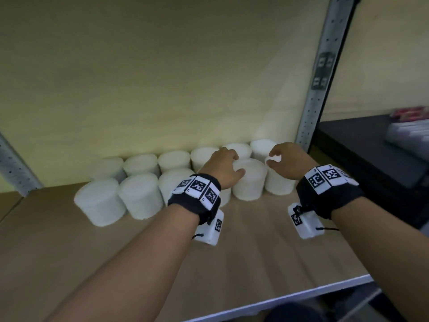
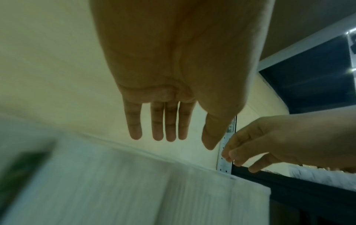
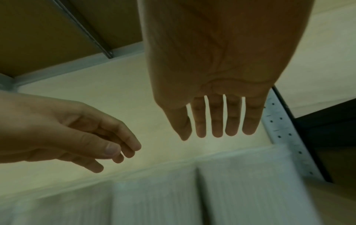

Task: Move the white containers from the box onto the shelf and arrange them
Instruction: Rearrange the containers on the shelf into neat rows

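Two rows of white ribbed containers (image 1: 139,196) stand at the back of the wooden shelf (image 1: 255,256), against the pale wall. My left hand (image 1: 235,165) hovers over a front-row container (image 1: 250,182), fingers loosely spread, holding nothing. Just to the right, my right hand (image 1: 272,158) hangs over the end container (image 1: 278,184), also empty. In the left wrist view my left hand (image 2: 188,141) shows straight fingers above the containers (image 2: 134,182). The right wrist view shows my right hand (image 3: 200,135) the same way above the containers (image 3: 240,182). The box is not in view.
A perforated metal upright (image 1: 320,89) borders the shelf bay at the right, close to the end container. Beyond it a dark shelf (image 1: 359,147) carries packaged goods (image 1: 408,131). Another upright (image 1: 14,163) stands at the far left. Bare board lies in front of the rows.
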